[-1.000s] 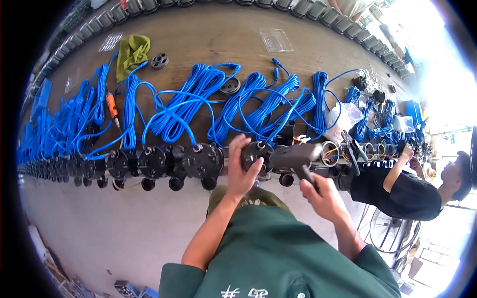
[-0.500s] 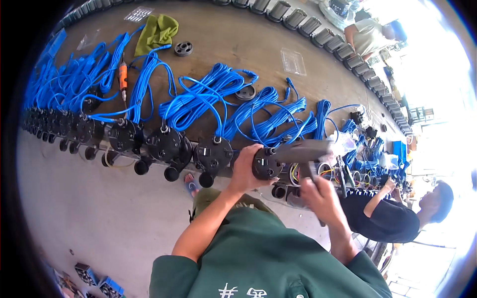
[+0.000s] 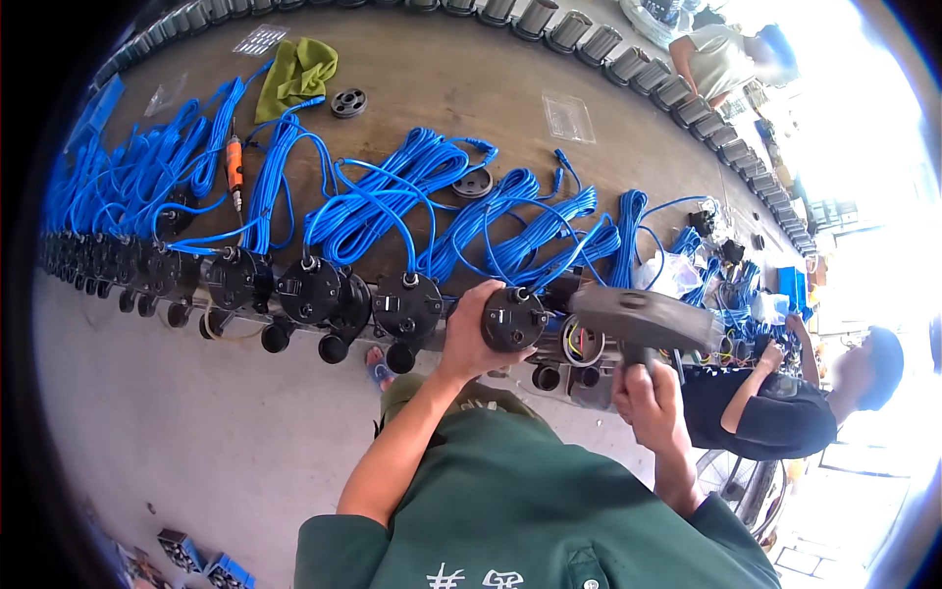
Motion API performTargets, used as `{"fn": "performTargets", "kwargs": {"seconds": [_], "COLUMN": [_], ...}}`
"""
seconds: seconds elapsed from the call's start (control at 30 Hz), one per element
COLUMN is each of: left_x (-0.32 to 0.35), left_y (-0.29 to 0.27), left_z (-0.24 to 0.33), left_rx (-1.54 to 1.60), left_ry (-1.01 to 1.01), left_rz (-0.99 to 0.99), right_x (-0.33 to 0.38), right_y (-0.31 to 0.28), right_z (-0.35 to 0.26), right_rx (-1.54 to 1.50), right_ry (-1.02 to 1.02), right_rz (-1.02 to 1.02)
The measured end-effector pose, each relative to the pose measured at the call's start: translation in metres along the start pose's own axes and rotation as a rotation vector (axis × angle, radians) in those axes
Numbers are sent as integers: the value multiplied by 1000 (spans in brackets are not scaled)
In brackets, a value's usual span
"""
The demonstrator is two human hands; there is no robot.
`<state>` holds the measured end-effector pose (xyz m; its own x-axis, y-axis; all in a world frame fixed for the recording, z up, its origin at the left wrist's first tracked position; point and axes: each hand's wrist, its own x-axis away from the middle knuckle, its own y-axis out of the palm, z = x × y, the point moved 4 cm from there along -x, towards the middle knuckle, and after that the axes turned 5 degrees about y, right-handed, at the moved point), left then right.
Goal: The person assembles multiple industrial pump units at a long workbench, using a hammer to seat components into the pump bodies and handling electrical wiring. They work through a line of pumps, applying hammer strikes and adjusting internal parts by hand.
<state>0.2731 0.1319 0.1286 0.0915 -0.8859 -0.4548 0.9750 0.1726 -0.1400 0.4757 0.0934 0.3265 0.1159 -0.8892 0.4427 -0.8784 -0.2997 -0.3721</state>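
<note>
My left hand is wrapped round the side of a black round-capped pump unit at the table's front edge. A blue cable runs from the top of that cap. In my right hand is a hammer, gripped by its handle, its grey metal head to the right of the cap and apart from it. Below the hammer head, an open housing shows coloured wires inside. Left of my left hand stands another black-capped unit, with its own blue cable.
Coiled blue cables lie along the table. An orange-handled screwdriver, a green cloth and a black disc lie further left. Metal cylinders line the far edge. One co-worker works at right, another across the table.
The hammer and my right hand have moved right, taking the hammer head away from the cap. My left hand keeps its hold, and the view has shifted slightly.
</note>
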Motion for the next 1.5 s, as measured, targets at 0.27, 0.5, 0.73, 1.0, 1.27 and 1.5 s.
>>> {"fn": "performTargets", "kwargs": {"seconds": [0.27, 0.5, 0.73, 1.0, 1.27, 1.5], "left_x": [10, 7, 6, 7, 140, 216], "left_y": [-1, 10, 5, 14, 0, 63], "left_z": [6, -1, 11, 0, -43, -151], "left_rx": [5, 78, 69, 101, -257, 308], "left_ry": [12, -65, -69, -139, -596, -1339], "left_rz": [-26, -89, -22, -63, -205, -63], "right_x": [-28, -29, -14, -28, 24, 13], "right_y": [1, 45, 7, 1, 0, 26], "right_z": [28, 16, 22, 88, 133, 180], "right_rx": [341, 442, 110, 189, -397, -390], "right_ry": [141, -281, 154, 217, 196, 425], "right_rz": [-3, -7, -90, 11, 111, 33]}}
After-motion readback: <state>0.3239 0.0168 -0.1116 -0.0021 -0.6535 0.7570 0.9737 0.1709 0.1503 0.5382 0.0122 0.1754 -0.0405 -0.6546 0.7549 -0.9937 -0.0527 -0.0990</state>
